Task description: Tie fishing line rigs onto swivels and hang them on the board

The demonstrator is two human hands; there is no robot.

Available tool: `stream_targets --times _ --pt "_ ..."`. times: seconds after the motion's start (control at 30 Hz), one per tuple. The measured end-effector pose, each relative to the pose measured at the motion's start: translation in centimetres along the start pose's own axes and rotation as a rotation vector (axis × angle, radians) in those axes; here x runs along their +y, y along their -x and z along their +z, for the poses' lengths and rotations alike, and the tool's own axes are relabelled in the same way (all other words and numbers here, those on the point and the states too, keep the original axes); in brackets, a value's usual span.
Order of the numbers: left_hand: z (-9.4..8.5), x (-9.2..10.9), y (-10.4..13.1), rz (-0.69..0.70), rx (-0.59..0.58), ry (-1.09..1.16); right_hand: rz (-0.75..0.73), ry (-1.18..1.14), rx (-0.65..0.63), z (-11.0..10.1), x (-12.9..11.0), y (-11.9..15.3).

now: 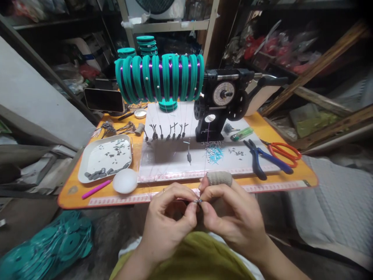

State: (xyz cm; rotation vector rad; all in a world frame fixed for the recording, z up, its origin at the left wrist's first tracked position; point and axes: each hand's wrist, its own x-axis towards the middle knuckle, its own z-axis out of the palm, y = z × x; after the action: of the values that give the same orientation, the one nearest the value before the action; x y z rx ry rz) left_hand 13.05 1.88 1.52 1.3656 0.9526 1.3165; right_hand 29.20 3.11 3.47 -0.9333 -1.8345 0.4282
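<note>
My left hand [170, 219] and my right hand [234, 210] meet just off the table's front edge. Thumbs and forefingers of both pinch a tiny dark, shiny piece [198, 201], too small to make out fully. A grey cloth finger sleeve [219, 179] wraps one finger of my right hand. A thin line [207, 147] comes down from the winding machine toward that hand. Farther back, teal foam spools [163, 77] wound with purple line sit in a row on the machine. Weighted lines hang below them, with dark grey pieces [173, 136] at their ends.
On the orange table [71, 190] stand a white tray [83, 159] of grey pieces, a white bowl [125, 181] and a pink pen [96, 189]. Blue beads [215, 153], pliers [258, 159] and orange-handled scissors [287, 151] lie right. The black winding machine [210, 124] stands behind.
</note>
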Motion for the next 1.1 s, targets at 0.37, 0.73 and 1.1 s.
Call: stream_targets --times 0.37,0.73,1.1 --pt "-0.1 -0.3 0.6 -0.051 0.110 -0.082 -0.096 0.184 -0.039 0.5 0.5 0.9" --pt "-0.1 -0.8 0.6 -0.014 0.204 -0.018 -0.292 0.378 0.022 0.9 0.9 1.6" --pt "-2.5 0.4 2.8 0.632 0.067 -0.902 -0.345 0.439 -0.014 0.5 0.3 1.4"
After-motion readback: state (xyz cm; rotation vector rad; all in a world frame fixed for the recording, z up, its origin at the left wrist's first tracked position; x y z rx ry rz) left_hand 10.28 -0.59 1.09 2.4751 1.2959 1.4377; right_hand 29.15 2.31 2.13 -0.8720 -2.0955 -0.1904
